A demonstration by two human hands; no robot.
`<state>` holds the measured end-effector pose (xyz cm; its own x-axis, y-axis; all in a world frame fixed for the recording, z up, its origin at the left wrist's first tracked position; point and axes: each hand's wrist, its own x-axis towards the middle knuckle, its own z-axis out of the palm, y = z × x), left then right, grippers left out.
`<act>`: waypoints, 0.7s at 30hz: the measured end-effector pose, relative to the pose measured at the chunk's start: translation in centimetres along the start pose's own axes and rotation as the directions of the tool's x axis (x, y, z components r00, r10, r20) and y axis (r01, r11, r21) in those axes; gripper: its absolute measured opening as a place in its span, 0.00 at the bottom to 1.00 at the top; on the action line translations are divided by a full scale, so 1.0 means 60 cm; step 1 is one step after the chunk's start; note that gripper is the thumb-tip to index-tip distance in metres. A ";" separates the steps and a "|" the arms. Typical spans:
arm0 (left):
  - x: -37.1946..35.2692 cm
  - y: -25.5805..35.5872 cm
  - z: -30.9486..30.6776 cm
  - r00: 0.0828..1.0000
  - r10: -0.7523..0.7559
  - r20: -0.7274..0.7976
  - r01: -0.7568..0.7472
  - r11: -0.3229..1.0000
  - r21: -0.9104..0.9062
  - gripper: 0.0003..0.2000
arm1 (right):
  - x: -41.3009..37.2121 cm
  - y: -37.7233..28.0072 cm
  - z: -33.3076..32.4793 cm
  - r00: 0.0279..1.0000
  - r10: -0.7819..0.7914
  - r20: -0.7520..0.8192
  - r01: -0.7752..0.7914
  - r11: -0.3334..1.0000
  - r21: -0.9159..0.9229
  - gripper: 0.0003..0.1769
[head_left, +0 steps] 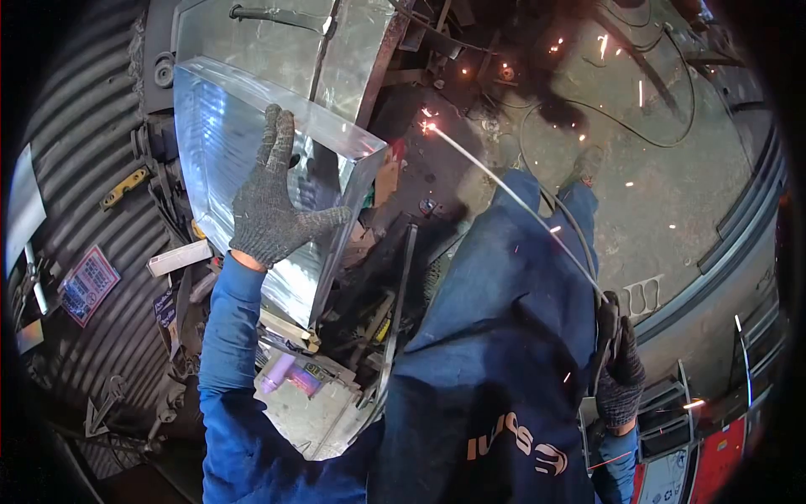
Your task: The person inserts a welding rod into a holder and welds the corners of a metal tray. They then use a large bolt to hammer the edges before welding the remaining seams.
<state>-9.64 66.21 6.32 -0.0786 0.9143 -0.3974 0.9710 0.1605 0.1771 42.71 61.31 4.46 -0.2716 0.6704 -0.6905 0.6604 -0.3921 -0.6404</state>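
My left hand (pixel 277 210), in a dark knitted glove, rests with fingers spread on a shiny sheet-metal box (pixel 210 143). My right hand (pixel 623 357), also gloved, is closed around a dark electrode holder (pixel 603 336), partly hidden by the fingers. A long pale welding rod (pixel 520 200) runs from the holder up and left. Its tip glows orange, apart from the box's right corner. A cable (pixel 571 220) passes over my trouser leg close to the rod.
Sparks are scattered over the concrete floor (pixel 617 185), where a cable (pixel 690 109) loops. A metal cabinet (pixel 361 50) adjoins the box. Corrugated wall (pixel 75 193) stands at left, with a yellow level (pixel 124 189) nearby. A purple bottle (pixel 278 371) sits low among clutter. Metal frames stand at right.
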 end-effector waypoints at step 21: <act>0.001 -0.001 0.003 0.999 0.042 -0.024 -0.041 0.997 0.059 0.68 | 0.016 -0.038 0.018 0.980 0.086 0.177 -0.098 0.993 0.061 0.34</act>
<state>-9.64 66.17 6.11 -0.0429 0.9290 -0.3676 0.9850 0.1009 0.1399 40.22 62.18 4.87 -0.3339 0.5120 -0.7914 0.6397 -0.4936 -0.5892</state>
